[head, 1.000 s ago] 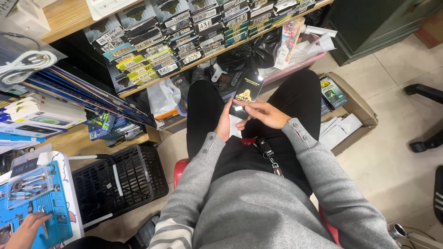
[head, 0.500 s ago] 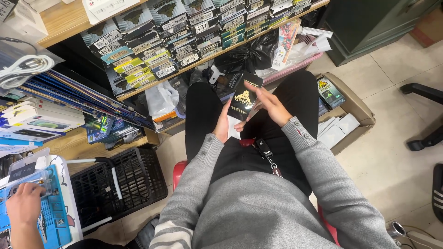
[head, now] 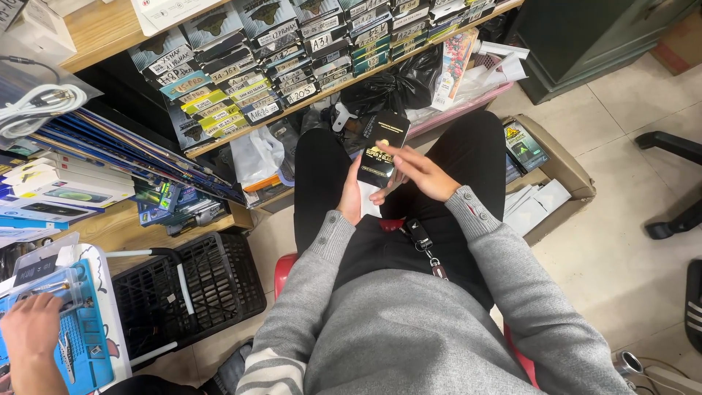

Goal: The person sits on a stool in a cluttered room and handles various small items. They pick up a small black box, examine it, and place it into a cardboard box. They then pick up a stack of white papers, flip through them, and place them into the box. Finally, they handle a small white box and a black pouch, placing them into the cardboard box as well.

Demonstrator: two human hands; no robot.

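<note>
We're looking straight down at our own lap, grey sleeves running up toward twelve o'clock. Biggest thing out there is the wooden shelf [head: 110, 29] sweeping across from ten to one o'clock, stacked with rows of flat dark packets [head: 241, 88]. At three o'clock sits an open cardboard box [head: 567, 172] on the tiled floor, and at eight o'clock a black plastic basket [head: 194, 289] with a white handle. Far down at eight o'clock, a co-worker's hand [head: 29, 329] rests on a blue work mat [head: 80, 351].

Now to the centre, just above our knees at twelve o'clock: the slim black box [head: 382, 148] with gold print stands almost upright, tilted slightly toward one o'clock. Our left hand [head: 352, 197] grasps it from below and behind, fingers wrapped round its lower end. Our right hand [head: 417, 174] comes in from four o'clock, fingers loose and spread, fingertips [head: 382, 148] lying on the box's front face, not clamped around it. Smallest of all, a black key fob [head: 418, 234] lies on our lap at six o'clock of the box, just beside our wrists.
</note>
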